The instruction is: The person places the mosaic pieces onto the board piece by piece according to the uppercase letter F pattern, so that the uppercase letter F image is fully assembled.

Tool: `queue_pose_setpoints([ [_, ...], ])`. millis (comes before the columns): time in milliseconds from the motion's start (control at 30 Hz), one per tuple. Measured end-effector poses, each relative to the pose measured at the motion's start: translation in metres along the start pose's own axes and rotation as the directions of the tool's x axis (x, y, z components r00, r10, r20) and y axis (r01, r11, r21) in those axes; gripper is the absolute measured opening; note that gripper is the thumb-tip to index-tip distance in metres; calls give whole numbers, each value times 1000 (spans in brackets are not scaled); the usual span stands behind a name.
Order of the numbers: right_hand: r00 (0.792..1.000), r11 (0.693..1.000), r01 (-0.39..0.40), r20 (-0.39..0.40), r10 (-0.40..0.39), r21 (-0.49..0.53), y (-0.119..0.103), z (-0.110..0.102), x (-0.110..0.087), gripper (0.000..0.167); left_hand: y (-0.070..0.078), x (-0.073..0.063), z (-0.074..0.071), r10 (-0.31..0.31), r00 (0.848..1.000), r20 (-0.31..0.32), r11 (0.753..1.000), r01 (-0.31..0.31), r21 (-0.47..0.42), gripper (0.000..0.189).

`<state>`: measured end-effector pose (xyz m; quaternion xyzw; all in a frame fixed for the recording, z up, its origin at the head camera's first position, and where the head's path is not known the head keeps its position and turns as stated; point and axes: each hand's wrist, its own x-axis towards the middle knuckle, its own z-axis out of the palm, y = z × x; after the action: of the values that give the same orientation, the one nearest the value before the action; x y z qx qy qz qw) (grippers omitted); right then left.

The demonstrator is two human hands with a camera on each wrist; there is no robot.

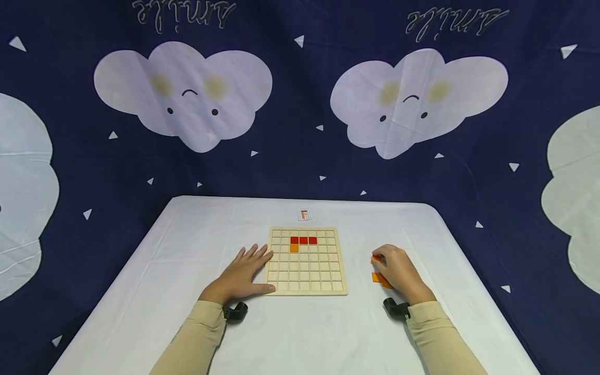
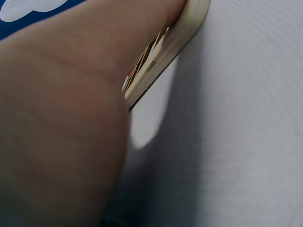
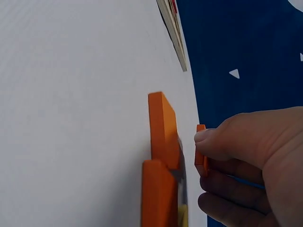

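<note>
A square wooden grid board (image 1: 311, 268) lies on the white table. Three red tiles (image 1: 303, 240) sit in a row near its far side, with an orange tile (image 1: 294, 248) below the leftmost one. My left hand (image 1: 241, 275) rests with spread fingers at the board's left edge, its thumb on the near corner. To the right of the board, my right hand (image 1: 398, 268) pinches a small orange tile (image 3: 200, 158) between thumb and fingers. More orange tiles (image 3: 163, 130) lie on the table under that hand, which partly hides them.
A small pattern card (image 1: 304, 214) with a coloured shape lies beyond the board. A dark blue cloth with clouds (image 1: 187, 94) hangs behind the table. Something yellow (image 3: 183, 215) shows partly behind the orange tiles in the right wrist view.
</note>
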<state>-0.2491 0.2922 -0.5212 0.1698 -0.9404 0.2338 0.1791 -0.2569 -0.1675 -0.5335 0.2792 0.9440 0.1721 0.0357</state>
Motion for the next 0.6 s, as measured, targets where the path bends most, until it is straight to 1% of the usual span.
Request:
queue_pose_setpoints([
  [167, 1000, 1000, 23, -2, -23, 7, -2, 2, 3, 19, 1, 0, -1, 4, 1000, -1, 1000, -4, -7, 105],
  [400, 1000, 1000, 6, 19, -7, 29, -12, 4, 11, 20, -1, -1, 0, 22, 1000, -20, 1000, -22, -16, 104],
  [600, 999, 999, 16, 36, -18, 50, -24, 8, 19, 21, -2, -1, 1, 11, 1000, -10, 1000, -11, -4, 106],
])
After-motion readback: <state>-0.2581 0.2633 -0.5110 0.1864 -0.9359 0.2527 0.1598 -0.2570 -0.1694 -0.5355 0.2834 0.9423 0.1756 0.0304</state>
